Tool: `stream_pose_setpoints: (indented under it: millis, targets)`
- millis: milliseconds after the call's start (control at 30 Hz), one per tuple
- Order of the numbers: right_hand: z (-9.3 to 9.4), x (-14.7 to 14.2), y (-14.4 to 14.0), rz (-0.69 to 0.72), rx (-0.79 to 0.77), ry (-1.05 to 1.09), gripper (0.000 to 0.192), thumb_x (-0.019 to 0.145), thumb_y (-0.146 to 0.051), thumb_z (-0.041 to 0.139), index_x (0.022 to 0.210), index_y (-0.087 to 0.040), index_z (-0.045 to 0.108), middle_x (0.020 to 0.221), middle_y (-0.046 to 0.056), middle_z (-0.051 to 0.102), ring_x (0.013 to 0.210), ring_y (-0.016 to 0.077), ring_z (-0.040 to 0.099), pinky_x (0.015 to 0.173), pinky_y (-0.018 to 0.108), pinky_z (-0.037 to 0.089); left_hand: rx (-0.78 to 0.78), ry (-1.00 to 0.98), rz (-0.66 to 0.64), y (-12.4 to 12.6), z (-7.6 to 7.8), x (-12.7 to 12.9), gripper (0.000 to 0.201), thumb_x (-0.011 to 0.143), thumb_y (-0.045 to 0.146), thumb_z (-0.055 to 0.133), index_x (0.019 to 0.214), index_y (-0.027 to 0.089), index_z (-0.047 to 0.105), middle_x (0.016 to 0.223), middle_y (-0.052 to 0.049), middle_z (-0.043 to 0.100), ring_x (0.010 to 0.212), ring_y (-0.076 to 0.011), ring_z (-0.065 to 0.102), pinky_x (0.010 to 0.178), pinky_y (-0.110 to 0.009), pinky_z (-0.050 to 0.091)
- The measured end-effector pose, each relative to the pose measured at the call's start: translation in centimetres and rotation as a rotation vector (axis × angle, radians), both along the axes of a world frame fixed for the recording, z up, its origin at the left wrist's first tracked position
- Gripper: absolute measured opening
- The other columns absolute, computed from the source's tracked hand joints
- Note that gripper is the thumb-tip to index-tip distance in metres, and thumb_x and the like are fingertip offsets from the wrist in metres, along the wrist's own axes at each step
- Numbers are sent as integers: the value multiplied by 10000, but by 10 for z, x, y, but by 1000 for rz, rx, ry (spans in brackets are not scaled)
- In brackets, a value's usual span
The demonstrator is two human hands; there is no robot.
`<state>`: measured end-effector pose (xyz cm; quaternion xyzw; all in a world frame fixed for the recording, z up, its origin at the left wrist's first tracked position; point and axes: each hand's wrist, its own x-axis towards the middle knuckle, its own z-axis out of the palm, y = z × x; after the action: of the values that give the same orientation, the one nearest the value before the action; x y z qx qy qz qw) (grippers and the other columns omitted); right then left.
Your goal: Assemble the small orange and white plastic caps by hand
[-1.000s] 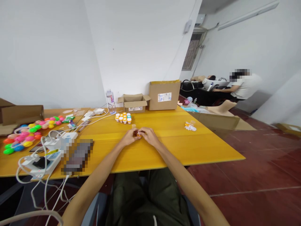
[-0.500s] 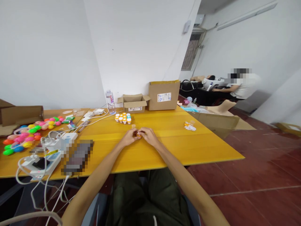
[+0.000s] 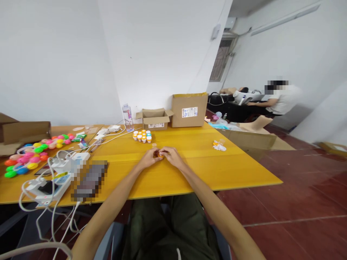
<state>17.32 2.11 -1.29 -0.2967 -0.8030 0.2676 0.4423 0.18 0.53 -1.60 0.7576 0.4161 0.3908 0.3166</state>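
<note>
Over the middle of the yellow table [image 3: 195, 177], my left hand [image 3: 148, 158] and my right hand [image 3: 172, 156] meet with bent fingers. Between their fingertips is a small orange-and-white piece [image 3: 160, 155], mostly covered, so its kind is unclear. Both hands are closed on it. Just beyond my left hand lies a small pale round disc [image 3: 154, 144]. Behind that stands a tight cluster of small white pieces with orange or teal rings [image 3: 142, 136].
At the back are an open carton [image 3: 155, 119], a larger box [image 3: 189, 110] and a water bottle [image 3: 127, 117]. Leftward lie a power strip [image 3: 59, 184] with cables, a phone [image 3: 90, 180] and colourful balls [image 3: 29, 159]. White pieces [image 3: 219, 146] lie right. Another person [image 3: 283, 99] sits far right.
</note>
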Motion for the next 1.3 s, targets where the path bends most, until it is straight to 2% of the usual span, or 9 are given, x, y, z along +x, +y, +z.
stream_pose_setpoints:
  millis: [367,600,733,1000,1300]
  targets:
    - [-2,1,4,63,-105,44,130,808,-197,573,763,-201,695,767,12,730,723,167,657,705,274,509,-28,-12,9,-1,0,0,280,722,406,697,846,174,601,698,23,579,650,-128,534,643,-252,465]
    - [-3,2,7,92,-172,88,111,791,-205,584,762,-192,690,764,19,727,728,165,657,706,275,512,-16,-1,9,-3,3,1,202,738,345,670,802,176,579,680,33,557,654,-130,531,660,-259,460]
    - [-5,1,7,71,-143,73,112,802,-224,592,764,-194,693,761,18,726,724,164,656,707,276,510,-5,11,1,-2,2,0,165,742,311,655,801,176,581,690,29,557,672,-134,536,676,-264,460]
    - [-3,0,3,13,-65,38,113,814,-249,614,759,-204,702,764,19,731,718,175,658,690,278,502,-13,18,11,1,-4,-1,214,736,357,667,819,178,584,710,20,571,694,-149,545,672,-270,457]
    - [1,0,-2,-61,24,-15,139,824,-248,632,695,-210,670,715,17,703,661,167,623,633,263,464,22,41,29,0,-2,0,161,739,305,657,801,179,579,744,16,583,686,-145,541,676,-272,452]
